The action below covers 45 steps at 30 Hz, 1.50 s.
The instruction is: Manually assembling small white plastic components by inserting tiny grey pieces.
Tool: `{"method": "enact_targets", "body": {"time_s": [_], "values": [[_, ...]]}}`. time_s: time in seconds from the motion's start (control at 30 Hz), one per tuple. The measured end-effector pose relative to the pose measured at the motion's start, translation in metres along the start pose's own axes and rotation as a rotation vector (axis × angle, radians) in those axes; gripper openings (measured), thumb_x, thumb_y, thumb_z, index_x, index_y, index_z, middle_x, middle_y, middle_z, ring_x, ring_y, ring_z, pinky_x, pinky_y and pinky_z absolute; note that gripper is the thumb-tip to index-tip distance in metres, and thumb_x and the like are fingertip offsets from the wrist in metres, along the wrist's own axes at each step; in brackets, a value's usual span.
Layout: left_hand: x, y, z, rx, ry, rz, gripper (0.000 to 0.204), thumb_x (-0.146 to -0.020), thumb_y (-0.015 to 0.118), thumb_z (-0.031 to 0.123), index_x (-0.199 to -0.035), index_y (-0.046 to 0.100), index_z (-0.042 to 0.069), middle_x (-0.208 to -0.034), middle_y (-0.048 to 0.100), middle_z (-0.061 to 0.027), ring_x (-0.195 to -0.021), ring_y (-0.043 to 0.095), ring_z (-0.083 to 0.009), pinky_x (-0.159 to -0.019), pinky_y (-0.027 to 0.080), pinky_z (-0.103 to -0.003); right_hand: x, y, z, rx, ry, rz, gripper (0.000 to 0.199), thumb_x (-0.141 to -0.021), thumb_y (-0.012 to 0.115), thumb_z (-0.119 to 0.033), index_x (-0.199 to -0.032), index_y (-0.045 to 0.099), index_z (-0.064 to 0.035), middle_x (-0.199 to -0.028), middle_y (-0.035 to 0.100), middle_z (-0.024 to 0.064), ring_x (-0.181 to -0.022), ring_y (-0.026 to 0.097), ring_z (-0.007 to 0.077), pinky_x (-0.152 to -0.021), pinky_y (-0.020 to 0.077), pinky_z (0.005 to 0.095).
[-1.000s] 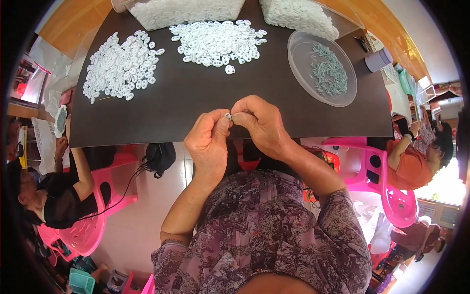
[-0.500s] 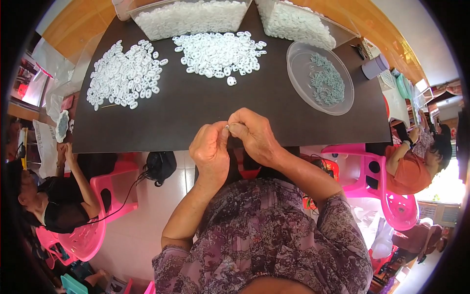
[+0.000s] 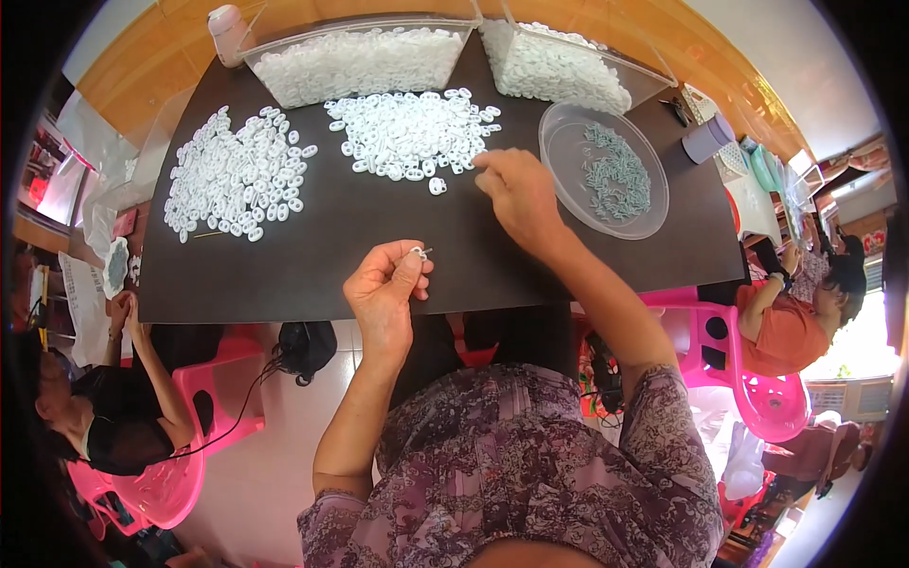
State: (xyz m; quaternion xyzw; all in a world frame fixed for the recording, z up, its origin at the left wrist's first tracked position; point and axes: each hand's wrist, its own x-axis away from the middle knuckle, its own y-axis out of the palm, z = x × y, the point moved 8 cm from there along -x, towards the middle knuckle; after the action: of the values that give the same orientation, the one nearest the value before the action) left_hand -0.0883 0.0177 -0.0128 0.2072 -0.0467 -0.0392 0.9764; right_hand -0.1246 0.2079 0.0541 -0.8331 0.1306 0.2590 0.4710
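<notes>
My left hand (image 3: 386, 284), just above the near part of the dark table (image 3: 341, 222), is closed with thumb and fingers on a small white plastic piece (image 3: 417, 253). A thin greyish pin (image 3: 428, 251) sticks out of that piece to the right. My right hand (image 3: 519, 194) reaches to the right edge of the middle pile of white oval pieces (image 3: 407, 133); its thumb and index finger look slightly apart, with nothing visible between them. One loose white piece (image 3: 437, 186) lies in front of that pile. Right of my right hand is a round clear tray (image 3: 568, 194) holding grey-green pins (image 3: 617, 175).
Another pile of white pieces (image 3: 232, 175) lies at the left. Two clear bins (image 3: 355, 66) (image 3: 559, 71) of white pieces stand at the back. A pink bottle (image 3: 227, 33) and a lilac-lidded container (image 3: 708, 139) stand farther out. People sit on pink chairs at both sides.
My hands, together half a second ago, have separated. The right has moved up and forward to the middle pile; the left keeps the small white piece. The view has tilted slightly.
</notes>
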Motion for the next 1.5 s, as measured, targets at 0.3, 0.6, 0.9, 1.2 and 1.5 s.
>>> {"method": "enact_targets", "body": {"time_s": [0.3, 0.6, 0.9, 1.2, 1.5], "values": [[0.0, 0.0, -0.002, 0.003, 0.0, -0.012, 0.011, -0.087, 0.06, 0.006, -0.093, 0.062, -0.004, -0.075, 0.062, -0.0059, -0.059, 0.052, -0.0075, -0.052, 0.043, -0.02, -0.013, 0.033, 0.007, 0.253, -0.163, -0.033, 0.017, -0.068, 0.07, -0.012, -0.077, 0.058, -0.0069, -0.073, 0.055, 0.01, -0.073, 0.053, 0.0299, -0.062, 0.0423, 0.0407], [0.0, 0.0, -0.001, 0.003, 0.015, 0.009, 0.012, -0.086, 0.06, 0.006, -0.092, 0.062, -0.004, -0.074, 0.062, -0.007, -0.057, 0.052, -0.0087, -0.051, 0.043, -0.021, -0.012, 0.021, 0.027, -0.193, 0.251, -0.169, 0.009, -0.075, 0.063, -0.01, -0.078, 0.063, -0.0011, -0.07, 0.061, 0.01, -0.063, 0.055, 0.018, -0.058, 0.0426, 0.0317], [0.005, 0.004, 0.01, 0.05, 0.037, 0.027, 0.013, -0.086, 0.06, 0.004, -0.095, 0.062, -0.005, -0.074, 0.062, -0.0091, -0.056, 0.053, -0.0101, -0.05, 0.044, -0.022, 0.029, 0.026, 0.0, -1.016, 0.64, -0.285, 0.015, -0.078, 0.066, -0.01, -0.089, 0.066, 0.0009, -0.075, 0.064, 0.0055, -0.062, 0.052, 0.0068, -0.055, 0.0388, 0.0196], [0.014, 0.009, 0.012, 0.028, 0.011, 0.017, 0.019, -0.086, 0.059, 0.002, -0.104, 0.061, -0.004, -0.075, 0.063, -0.0081, -0.059, 0.055, -0.0092, -0.05, 0.044, -0.02, 0.055, 0.039, -0.026, -1.177, 0.727, -0.256, 0.017, -0.079, 0.066, -0.009, -0.091, 0.063, 0.0024, -0.075, 0.064, 0.0063, -0.062, 0.053, 0.0071, -0.054, 0.0387, 0.0192], [0.018, 0.006, 0.013, -0.034, 0.071, 0.091, 0.015, -0.087, 0.057, 0.001, -0.1, 0.062, -0.003, -0.076, 0.062, -0.0048, -0.06, 0.054, -0.0067, -0.049, 0.043, -0.018, 0.061, 0.04, -0.034, -1.173, 0.754, -0.192, 0.015, -0.08, 0.066, -0.008, -0.091, 0.064, 0.0007, -0.074, 0.063, 0.0046, -0.063, 0.053, 0.006, -0.054, 0.0379, 0.0184]]}}
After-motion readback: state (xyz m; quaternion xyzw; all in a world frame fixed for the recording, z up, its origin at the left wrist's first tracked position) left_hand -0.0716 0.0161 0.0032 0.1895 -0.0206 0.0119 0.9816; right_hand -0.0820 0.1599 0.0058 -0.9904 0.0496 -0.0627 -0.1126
